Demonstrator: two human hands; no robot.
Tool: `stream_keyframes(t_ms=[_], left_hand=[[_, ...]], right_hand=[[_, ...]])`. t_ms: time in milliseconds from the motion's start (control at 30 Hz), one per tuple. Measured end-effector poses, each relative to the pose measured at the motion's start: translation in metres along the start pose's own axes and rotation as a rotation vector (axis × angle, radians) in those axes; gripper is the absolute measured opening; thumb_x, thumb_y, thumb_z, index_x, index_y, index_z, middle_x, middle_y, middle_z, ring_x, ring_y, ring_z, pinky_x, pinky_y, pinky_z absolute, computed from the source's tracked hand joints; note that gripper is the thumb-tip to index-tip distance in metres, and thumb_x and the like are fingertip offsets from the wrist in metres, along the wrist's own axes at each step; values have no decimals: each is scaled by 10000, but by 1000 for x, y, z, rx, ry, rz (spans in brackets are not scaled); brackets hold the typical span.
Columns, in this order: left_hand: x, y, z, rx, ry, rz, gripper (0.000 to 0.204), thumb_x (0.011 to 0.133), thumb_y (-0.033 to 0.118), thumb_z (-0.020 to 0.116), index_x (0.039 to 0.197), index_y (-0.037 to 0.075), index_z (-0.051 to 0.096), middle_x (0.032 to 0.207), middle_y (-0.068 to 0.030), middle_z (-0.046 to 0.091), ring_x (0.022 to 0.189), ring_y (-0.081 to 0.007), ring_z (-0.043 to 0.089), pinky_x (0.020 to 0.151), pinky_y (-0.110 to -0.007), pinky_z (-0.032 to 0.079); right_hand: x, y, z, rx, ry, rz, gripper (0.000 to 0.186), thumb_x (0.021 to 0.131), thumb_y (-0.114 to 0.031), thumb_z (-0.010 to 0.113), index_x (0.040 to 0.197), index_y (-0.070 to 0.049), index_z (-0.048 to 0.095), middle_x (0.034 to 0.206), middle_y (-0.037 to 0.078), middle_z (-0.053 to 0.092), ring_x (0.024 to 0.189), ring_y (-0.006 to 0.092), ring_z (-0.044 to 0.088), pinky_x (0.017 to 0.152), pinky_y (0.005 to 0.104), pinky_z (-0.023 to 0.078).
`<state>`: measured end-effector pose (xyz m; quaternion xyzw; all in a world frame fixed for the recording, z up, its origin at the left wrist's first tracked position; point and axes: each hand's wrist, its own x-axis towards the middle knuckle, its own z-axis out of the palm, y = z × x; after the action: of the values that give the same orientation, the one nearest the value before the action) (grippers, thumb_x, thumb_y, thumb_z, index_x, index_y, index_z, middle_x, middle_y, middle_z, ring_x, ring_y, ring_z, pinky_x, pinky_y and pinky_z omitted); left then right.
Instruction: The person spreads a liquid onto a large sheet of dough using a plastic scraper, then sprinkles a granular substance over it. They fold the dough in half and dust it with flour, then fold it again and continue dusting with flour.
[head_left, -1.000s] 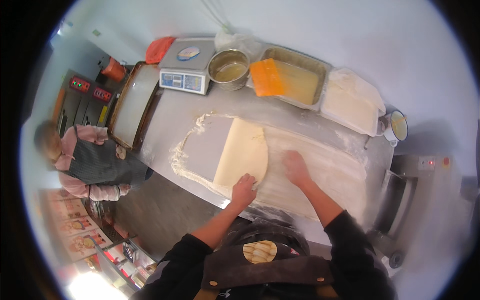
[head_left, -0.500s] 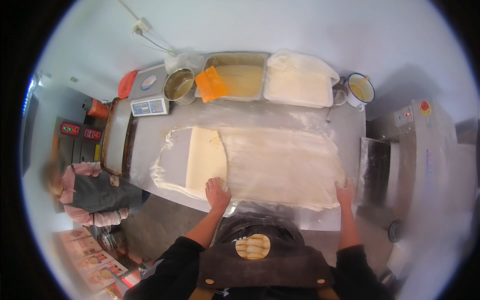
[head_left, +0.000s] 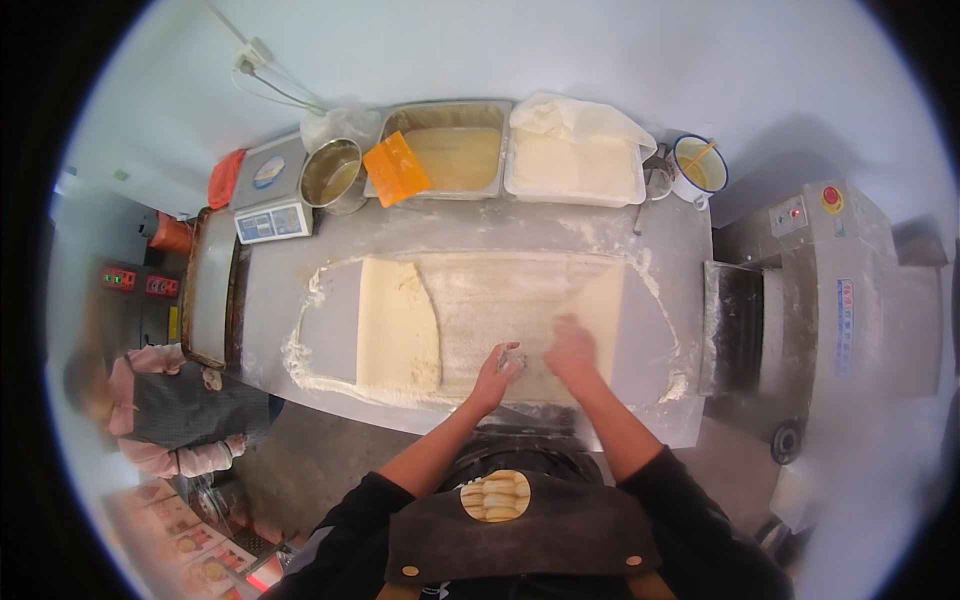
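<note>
A wide, thin dough sheet [head_left: 490, 290] lies floured on the metal table. Its left end is folded inward as a smooth pale flap [head_left: 395, 325]. The right end is turned over too, with a slanting edge that runs down to my right hand [head_left: 572, 352]. That hand is blurred but appears to grip the near corner of this right flap [head_left: 603, 320]. My left hand [head_left: 497, 370] is above the sheet's near edge, between the two flaps, fingers apart and a little bent, holding nothing.
Along the back stand a scale [head_left: 272, 222], a steel pot [head_left: 333, 178], a metal pan [head_left: 445, 190] with an orange scraper [head_left: 396, 168], a cloth-covered white tub [head_left: 575, 170] and an enamel mug [head_left: 698, 168]. A machine [head_left: 825, 290] is at right; a person [head_left: 185, 400] at left.
The dough's right end has been folded over to the left. My right hand moved left with it from the far right corner; my left hand left the left flap and moved right.
</note>
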<state>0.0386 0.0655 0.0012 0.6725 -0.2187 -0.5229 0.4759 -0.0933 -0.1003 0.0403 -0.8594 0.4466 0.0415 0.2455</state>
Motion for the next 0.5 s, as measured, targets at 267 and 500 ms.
stream_keyframes(t_ms=[267,500], left_hand=[[-3,-22,-41,-934,122,-154,620,1148,539,370,1567,107,519,1527,-118,617,1347,-261,605,1104,-414,488],[-6,-42,-49,-660,240,-368,452,1101,353,603,1423,35,589,1239,-113,704,1099,-267,692,949,-450,574]], right_hand=[[27,-147,39,1,-308,-267,396,919,-257,713,1236,-18,699,1345,225,641,1147,380,730,946,480,613],[46,-68,30,206,-352,-616,335,937,-222,673,1217,-48,736,1339,214,682,1289,400,643,1126,506,504]])
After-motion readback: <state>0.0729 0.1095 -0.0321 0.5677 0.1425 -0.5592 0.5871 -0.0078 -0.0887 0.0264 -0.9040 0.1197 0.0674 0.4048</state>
